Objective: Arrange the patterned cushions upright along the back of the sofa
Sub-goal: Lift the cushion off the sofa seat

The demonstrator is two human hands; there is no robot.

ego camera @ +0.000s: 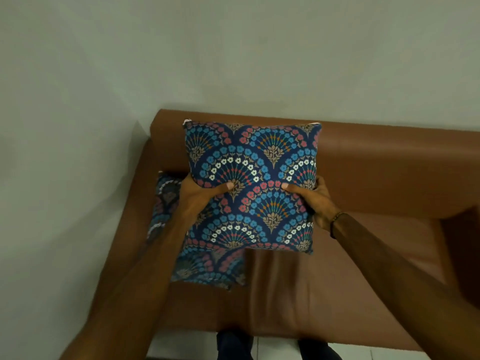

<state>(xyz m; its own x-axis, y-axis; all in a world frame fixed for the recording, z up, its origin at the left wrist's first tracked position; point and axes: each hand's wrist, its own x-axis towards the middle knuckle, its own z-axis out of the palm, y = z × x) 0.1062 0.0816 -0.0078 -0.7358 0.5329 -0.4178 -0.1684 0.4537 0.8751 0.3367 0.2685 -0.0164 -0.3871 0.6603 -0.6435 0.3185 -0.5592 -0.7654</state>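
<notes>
A square cushion (259, 157) with a dark blue fan-and-flower pattern is held upright in the air over the brown sofa (376, 172), its top edge level with the top of the backrest. My left hand (200, 190) grips its left edge and my right hand (314, 201) grips its right edge, thumbs pressed on the front face. A second cushion (207, 268) with the same pattern lies on the seat below and to the left, near the left armrest, partly hidden by the held cushion and my left arm.
A pale wall (233, 48) runs behind and to the left of the sofa. The sofa's right armrest (462, 242) is at the right edge. My legs and a strip of light floor (181, 346) show at the sofa's front edge.
</notes>
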